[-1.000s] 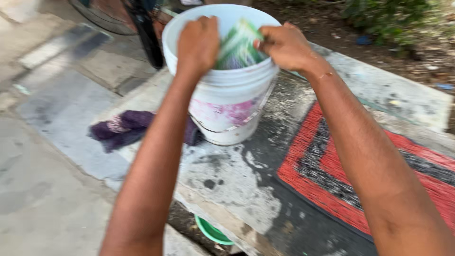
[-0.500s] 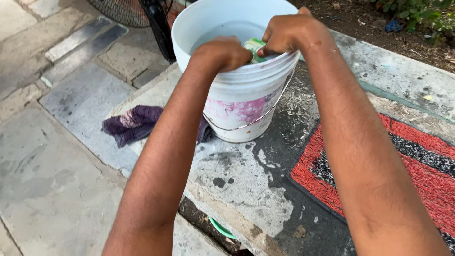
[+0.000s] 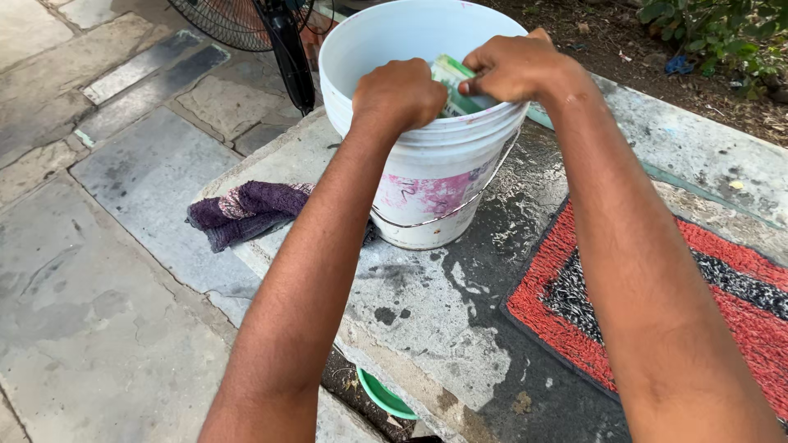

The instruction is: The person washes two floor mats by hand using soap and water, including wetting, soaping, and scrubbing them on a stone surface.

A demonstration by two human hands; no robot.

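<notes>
Both fists pinch one green packet (image 3: 454, 86) over the mouth of the white bucket (image 3: 427, 156), so whatever falls lands inside. My left hand (image 3: 400, 93) clenches one end, my right hand (image 3: 513, 66) seemingly the other, and a purple cloth (image 3: 246, 212) lies beside the bucket on the wet slab (image 3: 427, 312).

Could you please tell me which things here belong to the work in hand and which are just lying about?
In hand: left hand, right hand, green packet, white bucket.
Lying about: purple cloth, red mat, standing fan, green bowl.
</notes>
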